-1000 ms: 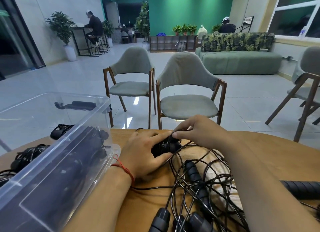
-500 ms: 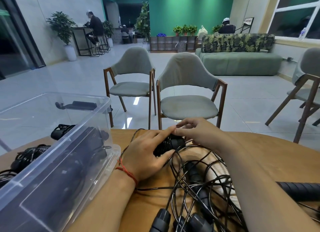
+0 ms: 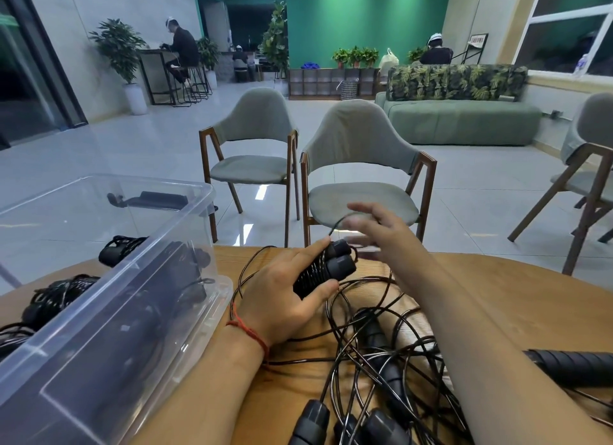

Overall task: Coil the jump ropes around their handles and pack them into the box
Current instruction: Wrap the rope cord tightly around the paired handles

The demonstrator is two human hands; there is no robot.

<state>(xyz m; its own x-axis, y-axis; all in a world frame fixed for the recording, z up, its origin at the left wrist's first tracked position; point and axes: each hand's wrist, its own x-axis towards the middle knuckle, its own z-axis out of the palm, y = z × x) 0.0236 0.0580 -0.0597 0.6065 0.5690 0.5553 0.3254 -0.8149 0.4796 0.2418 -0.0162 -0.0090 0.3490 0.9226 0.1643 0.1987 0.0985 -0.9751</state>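
Note:
My left hand (image 3: 285, 292) grips a pair of black jump rope handles (image 3: 323, 272) with black cord wound round them, just above the wooden table (image 3: 517, 298). My right hand (image 3: 378, 229) is raised behind the handles and blurred; the thin cord (image 3: 338, 224) runs up to its fingers, which seem to pinch it. A tangle of loose black ropes (image 3: 381, 355) with several handles lies in front of me. The clear plastic box (image 3: 109, 295) stands at the left with coiled black ropes inside.
More coiled black ropes (image 3: 56, 295) lie beyond the box at the far left. A black ribbed handle (image 3: 570, 365) lies at the right edge. Two grey chairs (image 3: 361, 166) stand just past the table's far edge.
My right hand has lifted up and away from the handles, pulling the cord with it. My left hand has tilted the handle bundle up a little.

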